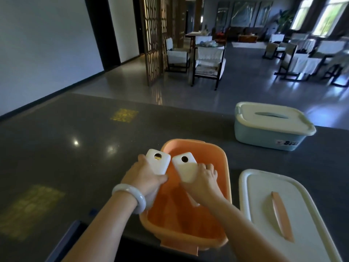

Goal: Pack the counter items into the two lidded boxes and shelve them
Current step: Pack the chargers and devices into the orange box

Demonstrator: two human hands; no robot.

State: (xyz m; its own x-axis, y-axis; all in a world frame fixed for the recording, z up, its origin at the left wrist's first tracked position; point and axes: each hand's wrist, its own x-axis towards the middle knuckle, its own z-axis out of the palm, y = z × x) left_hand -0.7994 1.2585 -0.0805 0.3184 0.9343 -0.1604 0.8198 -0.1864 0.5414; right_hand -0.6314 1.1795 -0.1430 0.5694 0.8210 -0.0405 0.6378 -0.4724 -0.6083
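Observation:
An open orange box (224, 173) sits at the counter's near edge. My left hand (145, 176) grips a white flat block with a round hole (157, 161) over the box's left rim. Beside it, my right hand (204, 176) grips a second white block with a hole (184, 166) above the box's inside. The two blocks almost touch at their upper corners. The orange box's white lid (264, 190), with an orange handle, lies flat on the counter to the right. A blue box (264, 137) with its white lid shut stands at the far right.
The dark polished counter (75, 148) stretches left and back; its far edge drops to a grey floor. Beyond are chairs (207, 63), tables and a wooden lattice screen (154, 44). A pale bangle (132, 197) circles my left wrist.

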